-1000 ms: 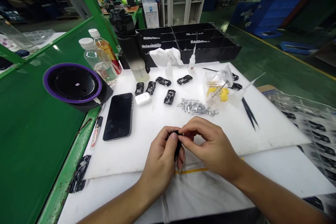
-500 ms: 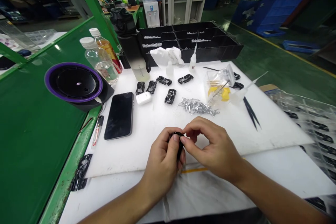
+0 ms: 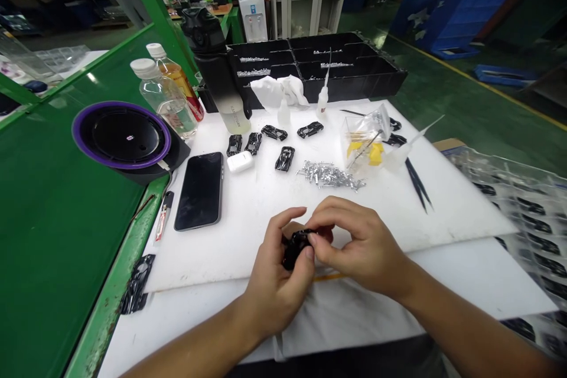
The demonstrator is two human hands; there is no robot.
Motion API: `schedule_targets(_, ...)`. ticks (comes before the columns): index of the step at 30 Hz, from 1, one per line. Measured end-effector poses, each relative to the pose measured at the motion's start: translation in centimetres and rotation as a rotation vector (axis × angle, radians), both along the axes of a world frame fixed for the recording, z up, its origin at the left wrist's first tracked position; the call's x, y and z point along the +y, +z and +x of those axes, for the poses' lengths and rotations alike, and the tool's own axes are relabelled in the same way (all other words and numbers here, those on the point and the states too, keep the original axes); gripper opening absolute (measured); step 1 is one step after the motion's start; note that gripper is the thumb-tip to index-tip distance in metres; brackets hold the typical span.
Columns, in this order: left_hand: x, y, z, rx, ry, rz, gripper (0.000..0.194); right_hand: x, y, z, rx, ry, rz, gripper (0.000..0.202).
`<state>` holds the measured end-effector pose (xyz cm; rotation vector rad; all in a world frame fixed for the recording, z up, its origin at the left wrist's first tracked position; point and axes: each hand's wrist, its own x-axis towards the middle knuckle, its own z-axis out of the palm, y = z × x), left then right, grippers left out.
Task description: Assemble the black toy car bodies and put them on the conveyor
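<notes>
A glossy black toy car body [image 3: 293,250] sits in my left hand [image 3: 275,286], between the thumb and the curled fingers, with the index finger lifted off it. My right hand [image 3: 365,248] pinches the far right end of the same car body between thumb and index finger. Whether a small part is also in that pinch is hidden. Beyond my hands lies a heap of small silvery parts [image 3: 330,175]. Several more black car bodies [image 3: 284,159] rest on the white foam board [image 3: 239,248].
Left are a phone [image 3: 199,191], a white earbud case [image 3: 240,162], a purple-rimmed fan [image 3: 121,136] and bottles [image 3: 230,112]. Right are black tweezers [image 3: 419,184] and a clear box [image 3: 363,144]. Behind stand a dropper bottle [image 3: 323,101] and a black divided tray [image 3: 363,90]. A person is in the background.
My left index finger has lifted and my left thumb has slid down toward me, baring more of the car body. My right hand stays pinched at its end. The view has shifted slightly.
</notes>
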<state>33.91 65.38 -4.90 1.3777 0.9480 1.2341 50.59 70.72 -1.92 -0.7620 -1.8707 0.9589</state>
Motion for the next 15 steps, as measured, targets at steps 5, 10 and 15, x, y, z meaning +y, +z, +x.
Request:
schedule_targets(5, 0.0, 0.1, 0.5, 0.221, 0.120, 0.194, 0.062, 0.2, 0.5, 0.9, 0.038, -0.009, -0.090, 0.016)
schedule_targets(10, 0.1, 2.4, -0.6, 0.530, 0.158, 0.558, 0.045, -0.3, 2.7, 2.4, -0.001, 0.019, -0.250, 0.016)
schedule_targets(15, -0.9, 5.1, -1.5, 0.915, 0.042, 0.766, 0.034, -2.5, 4.5, 3.3, -0.182, -0.036, -0.338, 0.030)
